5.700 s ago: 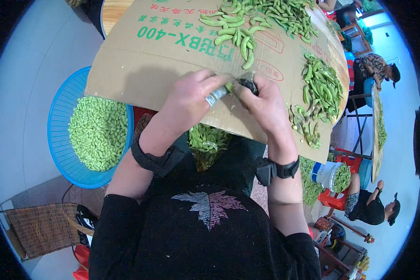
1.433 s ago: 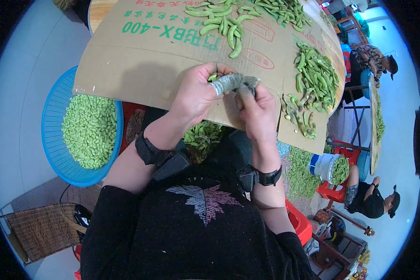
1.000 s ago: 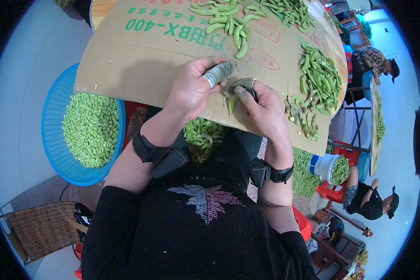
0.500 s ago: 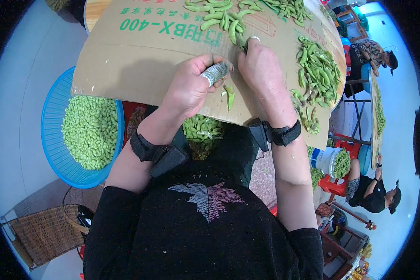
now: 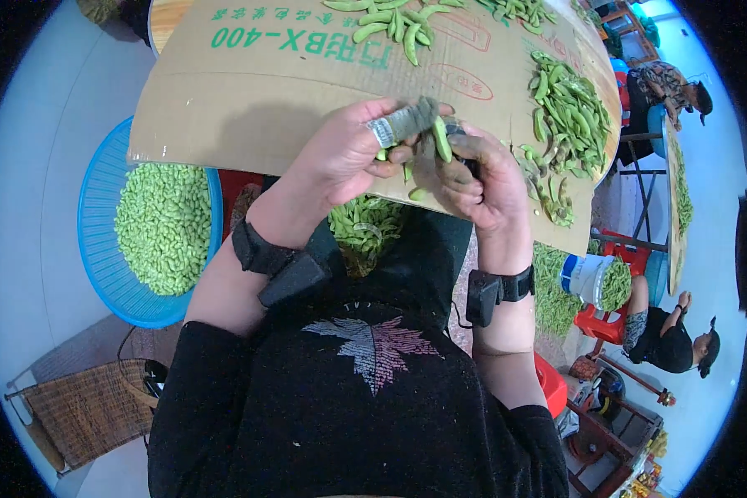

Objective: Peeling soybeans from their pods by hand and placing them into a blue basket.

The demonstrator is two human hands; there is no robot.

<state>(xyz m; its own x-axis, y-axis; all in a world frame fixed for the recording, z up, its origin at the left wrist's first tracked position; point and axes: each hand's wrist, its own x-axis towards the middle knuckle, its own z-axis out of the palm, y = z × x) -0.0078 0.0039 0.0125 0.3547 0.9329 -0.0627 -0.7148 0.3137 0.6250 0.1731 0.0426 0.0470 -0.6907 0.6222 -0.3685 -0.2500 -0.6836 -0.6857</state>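
A green bean pod [image 5: 441, 139] stands between my two hands, just above the near edge of the cardboard. My right hand [image 5: 483, 176] pinches it with darkened fingers. My left hand [image 5: 353, 151] is closed beside it, its tape-wrapped thumb reaching to the pod's upper end. Bits of green show among the left fingers, too hidden to name. Beyond the hands, a small pile of bean pods [image 5: 400, 31] lies on the cardboard sheet [image 5: 241, 100]. A larger heap of pods [image 5: 571, 116] lies to the right.
On the left stands a blue basket [image 5: 100, 249] holding shelled green beans [image 5: 164, 236]. More pods and husks [image 5: 363, 226] lie below the table edge, between my legs. To the right are a white bucket [image 5: 585, 278] of pods, a red stool [image 5: 602, 325] and two people at another table.
My right hand has drawn back toward me from the far pile with a pod in it. The left hand has turned and its thumb now meets the pod.
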